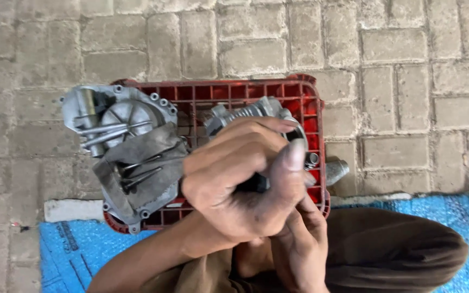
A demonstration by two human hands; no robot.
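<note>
One grey metal part sits in the middle of the frame, held over a red crate. Its long side runs from the left up to the right. The left hand wraps tight around it, fingers on top. The right hand holds it from below. Two grey metal covers with bolts lie on the crate's left side.
</note>
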